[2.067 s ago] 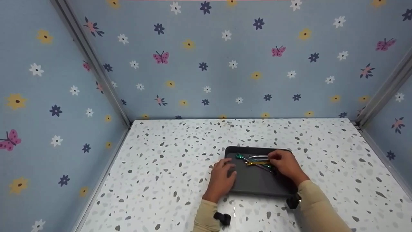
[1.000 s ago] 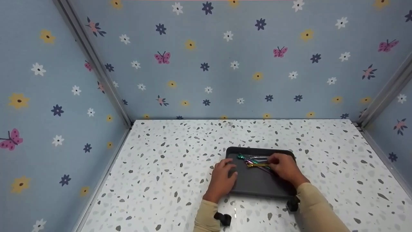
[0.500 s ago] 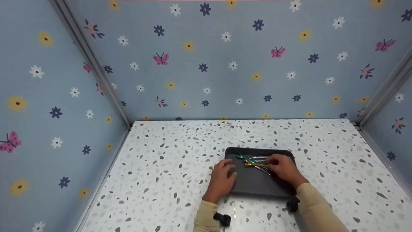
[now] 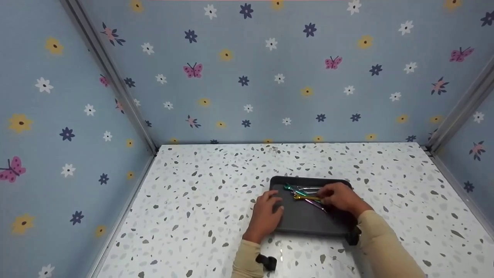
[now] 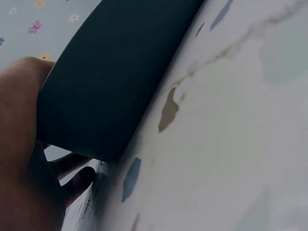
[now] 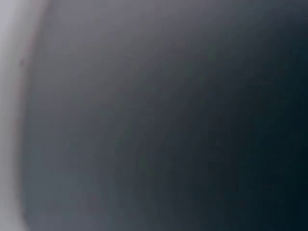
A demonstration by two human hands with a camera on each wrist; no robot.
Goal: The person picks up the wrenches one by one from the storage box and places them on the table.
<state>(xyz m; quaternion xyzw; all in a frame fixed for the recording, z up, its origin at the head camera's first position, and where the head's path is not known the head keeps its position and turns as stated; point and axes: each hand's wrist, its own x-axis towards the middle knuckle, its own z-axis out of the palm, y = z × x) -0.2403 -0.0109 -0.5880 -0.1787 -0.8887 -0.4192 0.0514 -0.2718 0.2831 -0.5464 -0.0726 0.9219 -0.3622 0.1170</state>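
A dark tray (image 4: 305,222) sits on the speckled tabletop (image 4: 200,193), close to the near edge and a bit right of the middle. A little bunch of colored wrenches (image 4: 303,193), green, gold, silver and purple, lies at the far end of the tray.

The left hand (image 4: 266,214) holds the tray's left edge, thumb on top and fingers curled under the rim. The right hand (image 4: 339,199) lies over the right ends of the wrenches with its fingers bent down on them. I cannot tell if it pinches one or just touches them.

To do this well, I think the left hand should keep the tray from sliding, and the right hand should pick one wrench by its end so the others stay put
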